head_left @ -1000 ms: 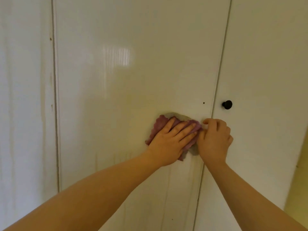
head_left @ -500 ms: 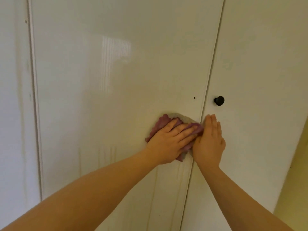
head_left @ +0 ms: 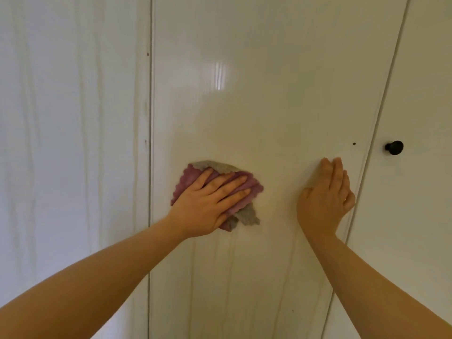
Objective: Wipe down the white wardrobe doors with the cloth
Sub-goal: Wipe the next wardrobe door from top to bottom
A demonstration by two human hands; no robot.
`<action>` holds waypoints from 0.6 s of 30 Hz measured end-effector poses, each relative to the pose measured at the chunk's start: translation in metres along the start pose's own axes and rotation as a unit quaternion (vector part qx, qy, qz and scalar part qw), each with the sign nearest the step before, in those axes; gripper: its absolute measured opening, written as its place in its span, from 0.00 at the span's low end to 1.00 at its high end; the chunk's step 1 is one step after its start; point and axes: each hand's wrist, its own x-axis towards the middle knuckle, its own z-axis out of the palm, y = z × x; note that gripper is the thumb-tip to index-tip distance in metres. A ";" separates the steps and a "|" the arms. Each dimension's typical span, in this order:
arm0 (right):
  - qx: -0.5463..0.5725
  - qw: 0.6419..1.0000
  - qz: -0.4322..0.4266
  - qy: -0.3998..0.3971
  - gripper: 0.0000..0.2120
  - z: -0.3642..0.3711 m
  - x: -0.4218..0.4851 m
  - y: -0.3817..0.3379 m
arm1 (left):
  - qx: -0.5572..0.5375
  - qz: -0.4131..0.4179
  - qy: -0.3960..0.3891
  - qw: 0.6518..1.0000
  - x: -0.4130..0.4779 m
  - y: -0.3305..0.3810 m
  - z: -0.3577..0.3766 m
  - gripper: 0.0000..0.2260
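Your left hand presses the cloth flat; your right hand braces the door (open, empty). Overlap strokes evenly.

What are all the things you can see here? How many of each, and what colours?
wardrobe doors: three panels in view, glossy white, filling the whole picture
knob: one, black, on the right door near its left edge
small dot: one, dark, on the middle door, left of the knob
cloth: one, purple with grey, bunched flat against the middle door
left hand: one, fingers straight, pressing on the cloth
right hand: one, fingers straight, resting on the middle door near its right edge, apart from the cloth
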 end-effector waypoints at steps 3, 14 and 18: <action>0.001 1.000 -0.024 0.009 0.30 0.003 -0.010 -0.019 | 0.011 -0.013 -0.002 1.000 -0.031 -0.023 -0.005 0.21; -0.016 1.000 -0.002 0.010 0.29 -0.009 -0.011 -0.008 | -0.005 -0.037 0.013 0.999 0.015 0.020 0.006 0.23; -0.033 0.999 0.017 0.017 0.30 -0.019 -0.004 0.026 | -0.033 -0.008 -0.003 0.999 0.056 0.063 0.014 0.24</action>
